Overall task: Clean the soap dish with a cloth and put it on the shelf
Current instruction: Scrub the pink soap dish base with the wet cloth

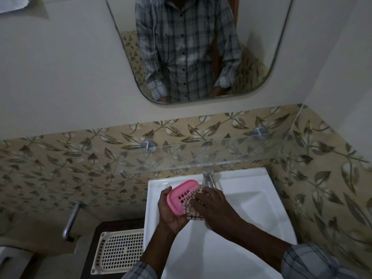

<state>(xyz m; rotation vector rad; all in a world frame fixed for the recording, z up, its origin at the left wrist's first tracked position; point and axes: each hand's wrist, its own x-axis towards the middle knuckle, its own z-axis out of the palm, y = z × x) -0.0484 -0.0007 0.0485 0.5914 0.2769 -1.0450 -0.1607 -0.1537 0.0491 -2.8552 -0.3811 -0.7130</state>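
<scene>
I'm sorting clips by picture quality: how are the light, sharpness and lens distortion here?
Head view: dim, flat indoor light, darker toward the corners; the wide lens bows the mirror and glass shelf; the soap dish and cloth are fairly sharp, the right hand slightly soft; the white sink is the brightest area.

Dim room: leaf-patterned tiles (60, 168), wall mirror (261, 37), white basin (251, 198), perhaps a towel (12, 3).

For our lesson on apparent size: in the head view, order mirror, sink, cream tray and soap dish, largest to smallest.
1. Mirror and sink: look alike, both cut off by the frame, so unranked.
2. Cream tray.
3. Soap dish, partly covered by cloth.
</scene>
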